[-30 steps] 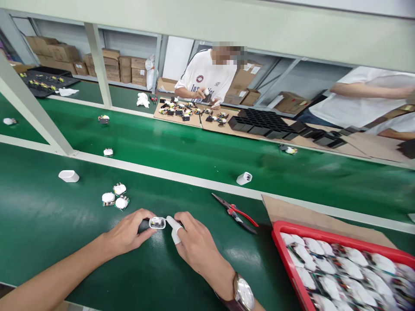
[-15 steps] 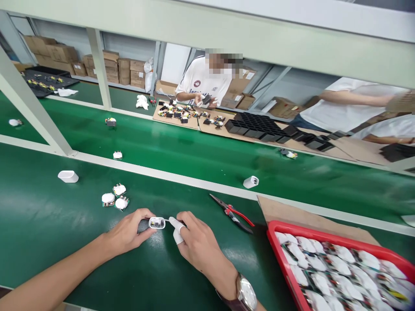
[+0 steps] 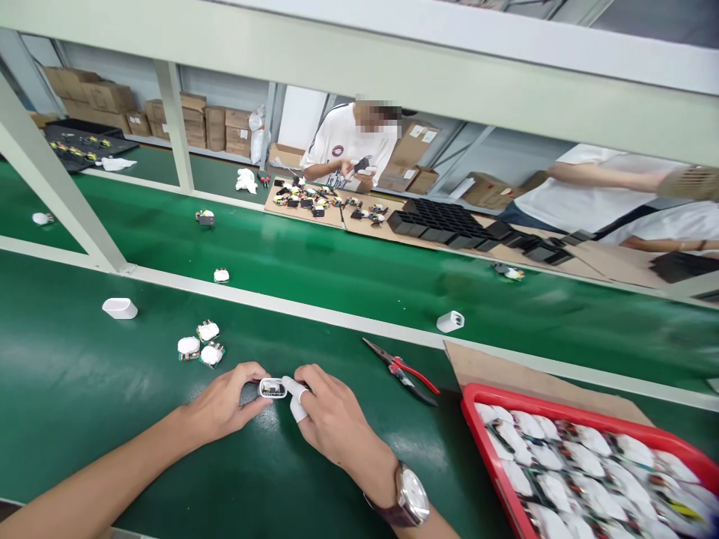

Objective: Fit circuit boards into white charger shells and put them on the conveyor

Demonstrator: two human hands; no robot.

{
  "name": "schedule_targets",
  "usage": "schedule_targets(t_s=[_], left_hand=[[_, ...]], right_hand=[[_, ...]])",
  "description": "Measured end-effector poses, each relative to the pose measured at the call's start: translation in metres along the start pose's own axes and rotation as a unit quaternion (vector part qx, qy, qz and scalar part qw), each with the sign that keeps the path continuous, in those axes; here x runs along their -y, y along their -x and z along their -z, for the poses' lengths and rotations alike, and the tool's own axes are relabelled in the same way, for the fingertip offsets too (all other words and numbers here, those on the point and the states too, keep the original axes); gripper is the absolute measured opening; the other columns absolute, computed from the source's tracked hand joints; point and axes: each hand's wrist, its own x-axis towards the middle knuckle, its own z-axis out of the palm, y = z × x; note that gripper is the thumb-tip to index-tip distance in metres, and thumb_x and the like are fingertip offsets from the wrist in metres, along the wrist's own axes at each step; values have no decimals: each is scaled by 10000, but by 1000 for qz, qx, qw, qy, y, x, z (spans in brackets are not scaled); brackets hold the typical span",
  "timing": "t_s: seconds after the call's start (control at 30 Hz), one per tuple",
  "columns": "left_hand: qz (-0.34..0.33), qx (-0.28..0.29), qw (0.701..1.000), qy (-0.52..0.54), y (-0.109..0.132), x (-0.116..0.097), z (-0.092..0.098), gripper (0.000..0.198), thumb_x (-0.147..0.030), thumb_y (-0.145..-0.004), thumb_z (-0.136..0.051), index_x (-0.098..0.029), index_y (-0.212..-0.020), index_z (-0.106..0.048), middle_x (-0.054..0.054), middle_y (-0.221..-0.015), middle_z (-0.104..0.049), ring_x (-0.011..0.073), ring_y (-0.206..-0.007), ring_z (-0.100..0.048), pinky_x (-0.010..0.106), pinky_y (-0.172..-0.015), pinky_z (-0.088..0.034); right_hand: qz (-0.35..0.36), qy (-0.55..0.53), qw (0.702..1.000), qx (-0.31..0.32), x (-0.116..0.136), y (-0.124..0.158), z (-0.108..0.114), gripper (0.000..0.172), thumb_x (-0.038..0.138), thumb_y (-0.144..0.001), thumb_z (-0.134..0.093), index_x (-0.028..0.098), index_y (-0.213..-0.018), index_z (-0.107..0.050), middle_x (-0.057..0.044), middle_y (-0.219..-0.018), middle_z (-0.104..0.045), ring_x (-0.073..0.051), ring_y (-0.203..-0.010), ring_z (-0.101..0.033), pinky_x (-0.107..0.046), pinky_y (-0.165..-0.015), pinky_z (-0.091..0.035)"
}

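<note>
My left hand (image 3: 228,400) grips a small oval white plastic housing (image 3: 272,388) between thumb and fingers, its open end facing up. Inside the housing, part of a circuit board with small components shows. My right hand (image 3: 329,412), with white covers on two fingertips, is closed in a pinch against the housing's right rim; whatever lies between those fingers is hidden. To the left of the housing sit three circuit boards (image 3: 212,353) topped with white material. Red-and-black long-nose pliers (image 3: 400,368) lie beyond my right hand.
A red tray (image 3: 477,419) full of white-topped boards stands at the right, beside cardboard (image 3: 494,367). Another white housing (image 3: 120,308) is at the left. Beyond a pale rail (image 3: 281,308), a green belt (image 3: 314,258) carries a housing (image 3: 451,322) and boards. A co-worker (image 3: 351,142) handles a dark part.
My right hand has moved left, bringing its fingertips to the housing's rim; a thin pale piece seen between them earlier is hidden. Items on the belt have shifted right.
</note>
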Motion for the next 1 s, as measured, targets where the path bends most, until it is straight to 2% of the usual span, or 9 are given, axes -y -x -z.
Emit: schedule_targets(t_s=[0.1, 0.27, 0.37, 0.6, 0.7, 0.77, 0.83, 0.9, 1.0], left_hand=[[-10, 6, 1000, -21, -3, -3, 2, 297, -255, -1042, -619, -257, -1312, -496, 66, -1200, -721, 225, -1064, -749, 341, -850, -636], [-110, 19, 990, -83, -9, -7, 6, 276, -184, -1061, -574, -240, -1331, -567, 91, -1217, -709, 227, -1094, -708, 375, -954, -607], [-130, 20, 985, -109, -10, -7, 7, 297, -173, -1057, -578, -227, -1349, -585, 106, -1229, -709, 233, -1103, -702, 380, -976, -603], [-91, 23, 993, -70, -7, -10, 9, 319, -206, -1034, -620, -270, -1343, -670, 100, -1297, -722, 252, -1136, -719, 381, -1003, -594], [33, -18, 996, 79, -14, -19, 9, 184, -294, -999, -687, -262, -1153, -783, 90, -1173, -768, 240, -994, -754, 356, -899, -626], [170, -69, 952, 244, -21, -29, 9, 218, -397, -937, -775, -219, -1061, -796, 89, -1042, -785, 223, -876, -756, 327, -783, -646], [268, -91, 877, 389, -28, -39, 9, 310, -444, -872, -845, -184, -1031, -786, 76, -960, -778, 199, -829, -744, 307, -750, -650], [308, -89, 821, 472, -32, -47, 6, 341, -429, -840, -885, -162, -1024, -779, 64, -949, -769, 166, -822, -732, 289, -783, -647], [327, -77, 796, 504, -31, -52, 0, 307, -397, -839, -893, -157, -981, -766, 47, -936, -760, 136, -809, -724, 266, -798, -637]], right_hand=[[-10, 10, 1000, 8, -2, 3, 4, 213, -2, -793, -542, 210, -777, -555, -66, -948, -619, -187, -758, -523, -325, -637, -435], [-7, 18, 999, 45, -1, 5, 10, 207, -1, -778, -559, 201, -799, -598, -61, -935, -633, -187, -748, -534, -328, -631, -437], [-31, -9, 999, 39, -14, 8, 7, 202, 30, -855, -533, 196, -880, -646, -61, -964, -650, -182, -772, -569, -324, -665, -468], [-164, 12, 986, 10, -75, 26, -25, 308, 50, -927, -468, 192, -1016, -726, -87, -994, -673, -223, -853, -629, -366, -774, -541], [-158, 6, 987, -21, -72, 27, -28, 289, 118, -988, -506, 185, -1183, -707, -132, -1106, -682, -288, -1018, -636, -454, -882, -553], [-133, -38, 988, -65, -56, 25, -24, 341, 243, -1035, -568, 196, -1370, -612, -159, -1252, -656, -321, -1156, -609, -505, -951, -545], [-87, -106, 985, -106, -35, 20, -19, 510, 359, -1036, -626, 217, -1504, -481, -164, -1321, -631, -318, -1200, -596, -516, -986, -543], [-41, -154, 979, -125, -16, 16, -15, 603, 395, -1032, -642, 216, -1556, -402, -158, -1301, -640, -305, -1158, -612, -496, -964, -557], [-10, -162, 978, -131, -6, 13, -15, 605, 379, -1042, -625, 190, -1560, -376, -155, -1272, -656, -304, -1128, -618, -487, -939, -563]])
